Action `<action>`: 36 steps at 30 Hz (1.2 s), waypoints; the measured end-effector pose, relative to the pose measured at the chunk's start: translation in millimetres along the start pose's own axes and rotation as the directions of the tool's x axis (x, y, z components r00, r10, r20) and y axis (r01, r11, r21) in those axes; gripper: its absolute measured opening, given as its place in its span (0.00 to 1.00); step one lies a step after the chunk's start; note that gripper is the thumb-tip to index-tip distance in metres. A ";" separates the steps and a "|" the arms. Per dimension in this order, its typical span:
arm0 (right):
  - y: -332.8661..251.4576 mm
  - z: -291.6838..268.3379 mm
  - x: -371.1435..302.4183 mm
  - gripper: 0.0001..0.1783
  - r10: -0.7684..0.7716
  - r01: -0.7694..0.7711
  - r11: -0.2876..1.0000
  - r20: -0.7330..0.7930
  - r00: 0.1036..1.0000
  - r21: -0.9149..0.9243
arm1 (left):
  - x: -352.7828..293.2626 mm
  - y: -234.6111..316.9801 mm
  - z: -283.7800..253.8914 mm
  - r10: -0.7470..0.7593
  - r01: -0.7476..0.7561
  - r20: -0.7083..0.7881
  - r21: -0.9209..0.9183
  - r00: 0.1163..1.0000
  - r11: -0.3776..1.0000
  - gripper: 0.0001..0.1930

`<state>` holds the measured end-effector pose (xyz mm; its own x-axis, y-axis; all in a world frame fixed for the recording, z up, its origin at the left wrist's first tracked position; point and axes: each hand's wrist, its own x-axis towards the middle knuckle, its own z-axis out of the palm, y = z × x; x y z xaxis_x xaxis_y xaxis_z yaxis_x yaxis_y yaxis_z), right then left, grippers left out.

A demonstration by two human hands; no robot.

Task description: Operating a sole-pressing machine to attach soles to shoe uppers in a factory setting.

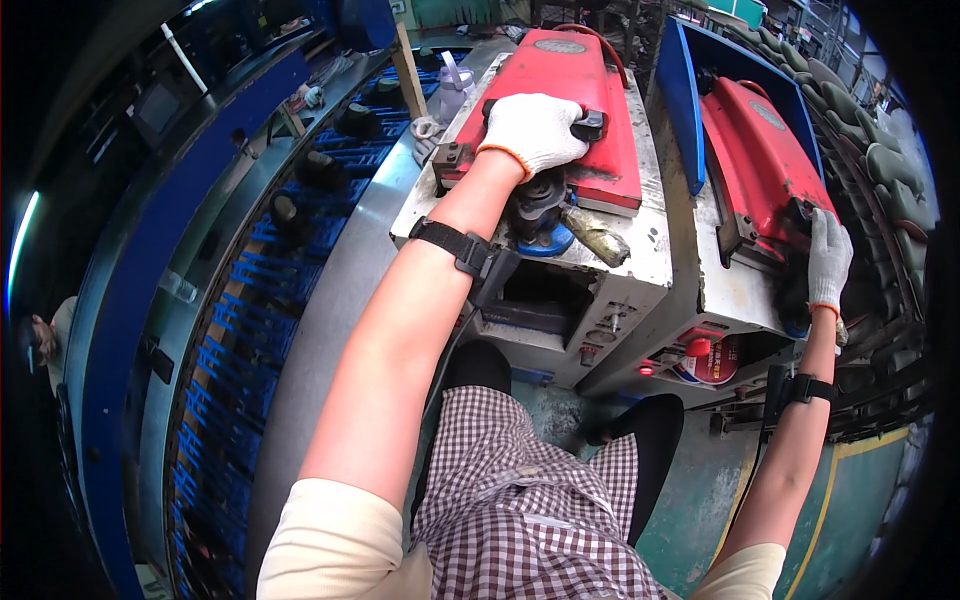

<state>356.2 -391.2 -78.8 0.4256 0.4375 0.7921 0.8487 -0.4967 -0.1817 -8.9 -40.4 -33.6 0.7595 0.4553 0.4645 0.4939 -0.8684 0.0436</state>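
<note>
Containers: lilac bottle (457, 88), 12 o'clock, contents hard to make out. Dark front bay (545, 298) of white cabinet (645, 255), 3 o'clock, inside lost in shadow. Blue housing (683, 110), 2 o'clock, around second red cover (757, 140).

Obscured: palms of both gloves; outer margins, cut off by black fisheye rim.

Covers: first red cover (560, 85), 1 o'clock, on cabinet top; long, scuffed, pale oval patch (560, 46) toward far end. Second, similar, dark-smudged at near end.

Left hand (533, 132), white-gloved, 12 o'clock: fingers clamped round black handle (590, 126). Right hand (829, 262), white-gloved, 3 o'clock: fingers together at second black handle (800, 213); gripping or merely touching, cannot tell.
</note>
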 end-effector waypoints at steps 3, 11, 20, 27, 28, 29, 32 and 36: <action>3.3 2.5 -0.4 0.20 0.010 -0.010 1.000 -0.014 1.000 0.011 | -0.4 0.2 3.7 0.003 -0.003 -0.039 0.001 0.999 1.000 0.19; 5.4 2.2 1.1 0.20 0.028 -0.028 1.000 0.027 0.999 0.002 | -0.8 -0.4 7.8 0.006 -0.004 -0.090 0.023 0.996 1.000 0.18; 8.6 3.8 1.2 0.20 0.007 -0.007 1.000 0.010 1.000 0.018 | -2.5 -0.5 11.0 0.015 -0.012 -0.138 0.025 0.990 1.000 0.17; 18.0 6.2 1.7 0.19 -0.001 0.001 1.000 0.005 1.000 -0.006 | -1.2 1.4 14.0 0.008 -0.005 -0.179 0.021 0.984 1.000 0.15; 18.0 6.4 1.5 0.19 -0.002 0.002 1.000 0.006 1.000 -0.004 | -1.3 1.6 14.0 0.006 -0.002 -0.173 0.027 0.985 1.000 0.14; 17.7 6.9 1.3 0.20 0.002 -0.002 1.000 0.001 1.000 0.007 | -1.5 1.3 14.5 0.004 0.001 -0.172 0.028 0.985 1.000 0.14; 17.8 7.6 1.7 0.20 0.007 -0.007 1.000 0.006 1.000 0.016 | -1.9 0.4 15.5 0.005 -0.001 -0.186 0.025 0.983 1.000 0.14; 19.3 7.8 1.6 0.20 0.006 -0.006 1.000 0.018 1.000 0.001 | -1.4 0.0 15.9 0.009 -0.002 -0.183 0.036 0.983 0.999 0.14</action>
<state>375.7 -394.3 -85.5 0.4360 0.4481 0.7805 0.8466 -0.4983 -0.1869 -3.2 -38.0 -48.4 0.6735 0.4039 0.6191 0.5072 -0.8618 0.0104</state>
